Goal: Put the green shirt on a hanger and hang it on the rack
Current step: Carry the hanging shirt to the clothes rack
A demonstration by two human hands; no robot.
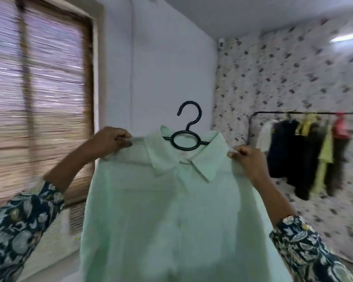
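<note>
Your left hand point(110, 139) and right hand point(246, 157) pinch the shoulders of the green shirt point(171, 210), already on its black hanger point(189, 137) before you. Hanging remains: the rack point(314, 113) stands well apart, right.

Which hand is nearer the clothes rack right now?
Right. The right hand pinches the green shirt at the shoulder toward the rack; the left hand grips the far shoulder, beyond the hanger.

There is one green shirt point(171, 220), one black hanger point(186, 140), one rack point(277, 112), one window point(39, 98), and two hands: left hand point(108, 142), right hand point(247, 159).
</note>
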